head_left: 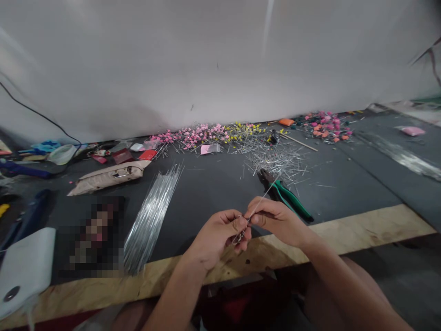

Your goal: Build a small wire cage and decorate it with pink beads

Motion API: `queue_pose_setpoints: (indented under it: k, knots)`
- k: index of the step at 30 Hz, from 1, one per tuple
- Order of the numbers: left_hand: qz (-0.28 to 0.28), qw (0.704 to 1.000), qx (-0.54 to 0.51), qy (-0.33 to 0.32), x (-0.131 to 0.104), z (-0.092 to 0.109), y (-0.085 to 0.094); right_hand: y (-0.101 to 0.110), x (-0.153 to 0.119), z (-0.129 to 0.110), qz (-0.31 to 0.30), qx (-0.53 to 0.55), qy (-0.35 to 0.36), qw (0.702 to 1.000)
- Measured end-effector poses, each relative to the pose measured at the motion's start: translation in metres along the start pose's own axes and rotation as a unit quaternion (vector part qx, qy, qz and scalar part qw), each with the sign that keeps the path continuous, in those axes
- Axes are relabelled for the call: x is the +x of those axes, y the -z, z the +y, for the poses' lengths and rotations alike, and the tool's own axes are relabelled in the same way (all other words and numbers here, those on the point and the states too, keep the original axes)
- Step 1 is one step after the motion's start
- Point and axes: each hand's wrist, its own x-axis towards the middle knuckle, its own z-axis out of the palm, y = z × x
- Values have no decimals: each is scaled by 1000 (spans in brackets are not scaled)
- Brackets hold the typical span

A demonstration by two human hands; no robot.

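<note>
Grey-white wall (220,59) stands behind a dark work surface (203,188), which is edged along its near side by a wooden strip (365,230). Both hands meet above this strip, near its middle. Left hand (218,234): thumb and forefinger pinch a small bent metal piece (238,237); loops of it show below the fingertips. Right hand (277,219): thumb and forefinger are pressed together on a thin wire (266,192), just beside the left fingertips. The wire slants up and to the right from the grip. Whether wire and metal piece are joined cannot be told.

Pliers (291,198) with green handles lie beyond the right hand, jaws pointing toward a loose heap of wire pieces (277,158). To the left lies a bundle of straight wires (153,216), roughly parallel. Along the wall are pink-headed stems (203,134), yellow-headed stems (243,130) and, farther right, a pink-and-orange cluster (325,126). A beige pouch (110,178) lies beyond the bundle, to its left.
</note>
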Motion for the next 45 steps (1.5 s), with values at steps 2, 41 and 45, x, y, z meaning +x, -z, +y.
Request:
queue_pose_setpoints:
  k: [2,41,45]
  knots:
    - [1,1000,-5,1,0,0,0,0,-1,-4,3,4,-5,1000]
    - [282,633,614,-378,11,-10,0,-27,15,-2,206,101,-152,961]
    - [258,660,603,-368,8,-5,0,-25,16,-5,199,118,-158,960]
